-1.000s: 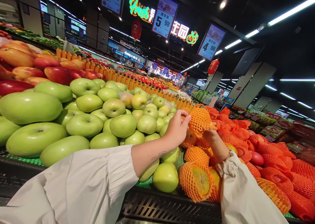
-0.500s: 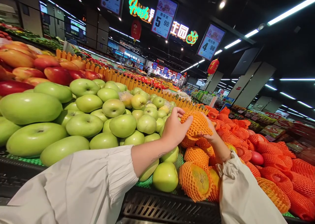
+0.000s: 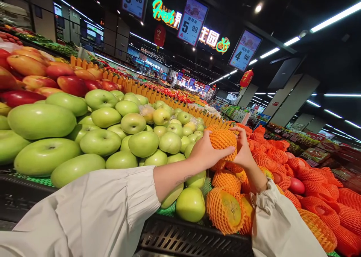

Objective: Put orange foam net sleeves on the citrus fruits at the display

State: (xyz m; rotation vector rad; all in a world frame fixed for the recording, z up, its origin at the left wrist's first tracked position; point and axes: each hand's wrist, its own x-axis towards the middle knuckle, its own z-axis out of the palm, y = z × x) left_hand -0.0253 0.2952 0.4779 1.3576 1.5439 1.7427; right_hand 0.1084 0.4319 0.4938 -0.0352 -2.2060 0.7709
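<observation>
Both my hands are around an orange wrapped in an orange foam net point(image 3: 222, 139), above the pile of netted fruit. My left hand point(image 3: 205, 152) grips it from the left, with the thumb laid across its near side. On its right side my right hand point(image 3: 244, 151) curls round it, fingers over the far top and thumb low in front. Just below lies another netted orange point(image 3: 225, 209), its bare yellow-green end showing. Green apples point(image 3: 143, 143) fill the display to the left of my hands.
Red-netted fruit point(image 3: 318, 208) is heaped on the right, and red-yellow fruit point(image 3: 72, 84) at far left. A black slatted crate edge point(image 3: 180, 236) runs along the front. Behind the apples stands a low yellow picket fence point(image 3: 138, 87). Price screens point(image 3: 192, 22) hang overhead.
The netted orange has been turned in my hands. My right hand has shifted from beneath it to its right side, fingers now over the top. The view has moved slightly.
</observation>
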